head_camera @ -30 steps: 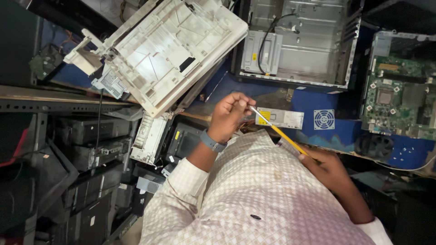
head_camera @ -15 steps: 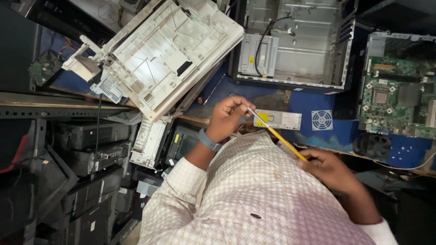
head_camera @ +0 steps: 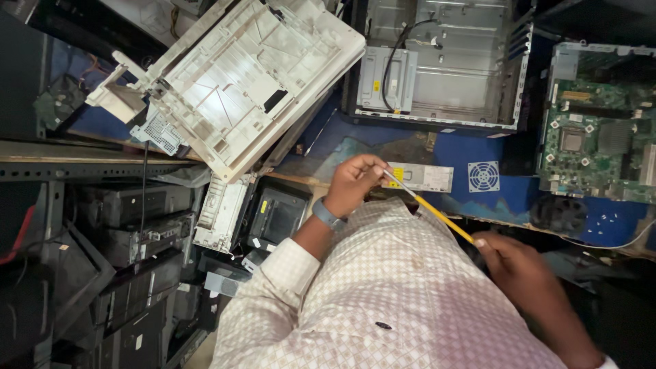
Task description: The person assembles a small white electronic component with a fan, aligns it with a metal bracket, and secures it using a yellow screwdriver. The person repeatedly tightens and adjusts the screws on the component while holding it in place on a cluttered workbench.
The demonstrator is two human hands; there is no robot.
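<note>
1. Both hands hold one thin yellow-handled tool point(head_camera: 430, 208). The left hand point(head_camera: 354, 183), with a grey wristband point(head_camera: 326, 215) on its wrist, pinches the metal tip end with curled fingers; the right hand point(head_camera: 521, 263) grips the handle end, thumb on top. The tool slants from upper left down to lower right between them, in front of the checked shirt point(head_camera: 403, 294).
2. Compared with a second ago, the left hand sits a little lower and nearer the shirt, and the right hand has closed up toward it; the pinch on the tip is unchanged.
3. Far left of the left hand, dark metal cases point(head_camera: 130, 225) are stacked on shelving, as before.
4. Up and left of the left hand, a large white plastic printer frame point(head_camera: 239, 82) lies tilted; it shows slightly higher in view than earlier.
5. Just beyond the left hand, on the blue tabletop point(head_camera: 451, 147), lies a grey rectangular drive unit point(head_camera: 427, 178), with a small white fan grille point(head_camera: 483, 176) to its right.
6. Above the hands, an open computer case point(head_camera: 444, 65) with a black cable rests on the tabletop.
7. Up and right of the right hand, a green circuit board point(head_camera: 598, 130) lies flat.
</note>
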